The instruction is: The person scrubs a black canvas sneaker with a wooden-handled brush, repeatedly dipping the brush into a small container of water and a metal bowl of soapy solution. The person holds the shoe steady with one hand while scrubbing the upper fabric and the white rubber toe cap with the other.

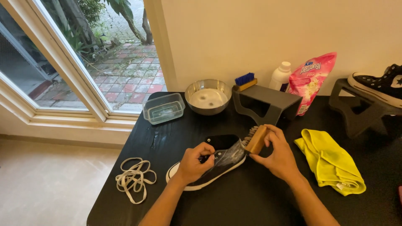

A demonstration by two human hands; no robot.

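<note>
Black canvas high-top sneaker with a white rubber sole [217, 161] is lying on its side near the middle of the black tabletop [234, 201], its lace holes bare; the left hand [193, 162] is gripping the sneaker at its upper, fingers curled closed around the canvas; the right hand [276, 152] is clasping a small wooden-backed brush with pale bristles [254, 139], its bristles touching the sneaker's ankle end; a loose coil of white shoelaces [134, 178] is lying to the left of the sneaker, apart from it; a crumpled yellow cloth [331, 161] is resting to the right of the right hand; a steel bowl [208, 96], a clear plastic tub [164, 108], a grey stand bearing a blue-bristled brush [245, 80], a white bottle [280, 75] and a pink pouch [312, 79] are standing along the far edge; a second black sneaker [379, 86] is sitting on another stand at the right.
</note>
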